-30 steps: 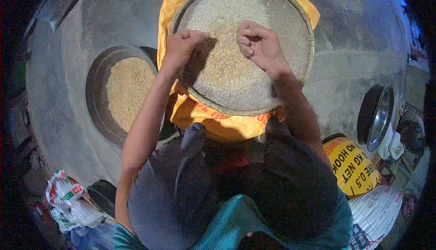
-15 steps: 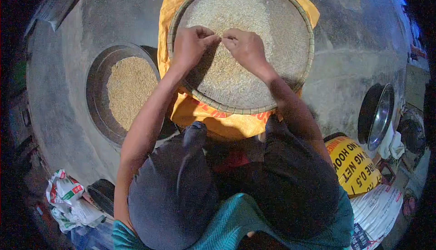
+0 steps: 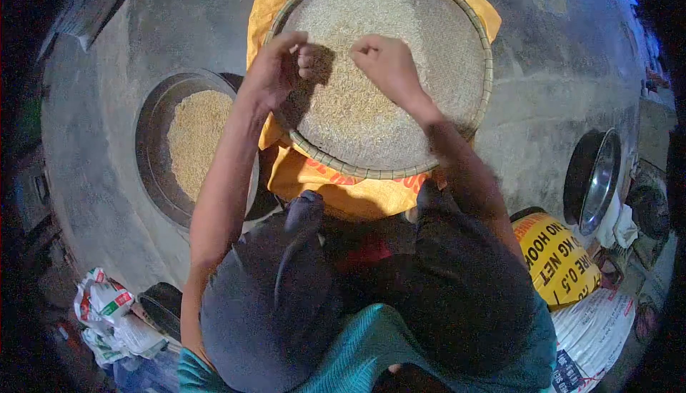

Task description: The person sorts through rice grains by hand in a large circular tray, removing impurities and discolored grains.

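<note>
Above the grain [image 3: 357, 100], the left hand [image 3: 280, 64] curls loosely; the right hand [image 3: 386, 64] pinches narrowly, contents unclear.

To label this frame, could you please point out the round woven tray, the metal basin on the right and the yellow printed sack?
Woven tray [image 3: 457, 71]: head view, bare right part.
Metal basin [image 3: 602, 182]: head view, shiny inside.
Yellow sack [image 3: 564, 268]: head view, printed side.

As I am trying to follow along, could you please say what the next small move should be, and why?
Probably lower the right hand to the brown grain nearest it: its fingertips look pinched over the tray, where brown grain lies among pale grain; the hand's contents are unclear.
</note>
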`<action>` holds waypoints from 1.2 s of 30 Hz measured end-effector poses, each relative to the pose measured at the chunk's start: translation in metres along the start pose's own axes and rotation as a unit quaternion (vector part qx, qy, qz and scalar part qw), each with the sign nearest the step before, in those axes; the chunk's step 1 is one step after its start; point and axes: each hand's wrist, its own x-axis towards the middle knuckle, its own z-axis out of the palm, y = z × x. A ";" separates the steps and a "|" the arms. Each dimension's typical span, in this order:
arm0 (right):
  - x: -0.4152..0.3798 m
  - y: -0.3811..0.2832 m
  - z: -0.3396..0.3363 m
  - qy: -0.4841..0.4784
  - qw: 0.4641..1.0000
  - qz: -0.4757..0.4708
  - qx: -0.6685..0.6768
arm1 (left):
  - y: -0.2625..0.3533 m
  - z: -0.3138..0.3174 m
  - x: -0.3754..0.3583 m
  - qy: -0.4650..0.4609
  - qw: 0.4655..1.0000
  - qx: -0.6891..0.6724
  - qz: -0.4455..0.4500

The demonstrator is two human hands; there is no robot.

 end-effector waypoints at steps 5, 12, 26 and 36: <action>-0.001 -0.002 0.009 -0.014 0.974 -0.064 -0.218 | 0.001 -0.019 0.005 -0.136 0.973 -0.183 -0.042; 0.006 0.013 -0.026 -0.143 0.931 0.079 0.327 | 0.011 -0.012 -0.006 -0.171 0.985 -0.015 0.009; 0.011 -0.005 0.006 -0.027 0.977 -0.048 -0.208 | -0.037 0.009 0.019 0.101 0.728 0.618 0.279; 0.004 -0.001 -0.039 -0.135 0.841 0.159 0.499 | -0.042 0.008 0.022 0.088 0.734 0.626 0.246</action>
